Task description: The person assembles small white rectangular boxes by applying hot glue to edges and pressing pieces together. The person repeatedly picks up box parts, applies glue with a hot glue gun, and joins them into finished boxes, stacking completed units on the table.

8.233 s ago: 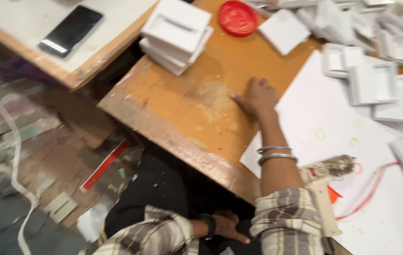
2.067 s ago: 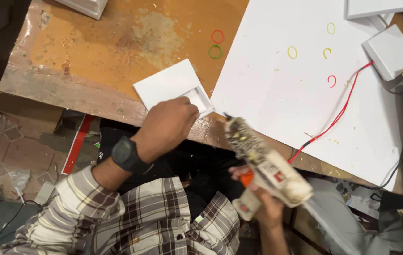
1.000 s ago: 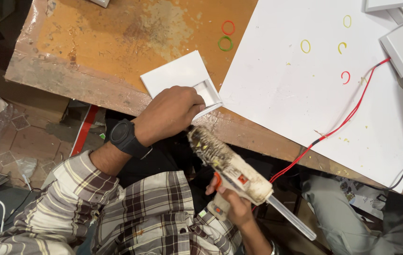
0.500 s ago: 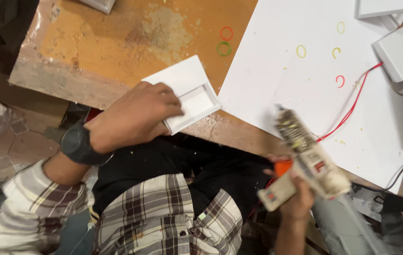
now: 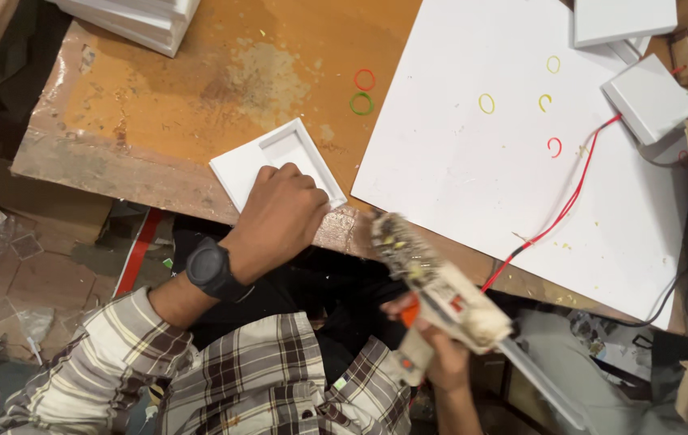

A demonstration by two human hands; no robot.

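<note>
Head view: left hand [image 5: 279, 217] pressing fingers [image 5: 289, 173] flat, unclenched, on white square tray [image 5: 278, 159] at table edge [image 5: 118, 173]; right hand [image 5: 440, 354] clenched around glue gun [image 5: 432, 282], nozzle just right of left fingertips.

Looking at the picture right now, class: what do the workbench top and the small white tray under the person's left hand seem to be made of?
Workbench top: probably wood or board with a worn orange-brown coat; the surface is scuffed and the front edge chipped pale.
Small white tray, under the left hand: looks like matte card or foam board; flat, crisp raised rims, no shine. Moulded plastic cannot be ruled out.
</note>
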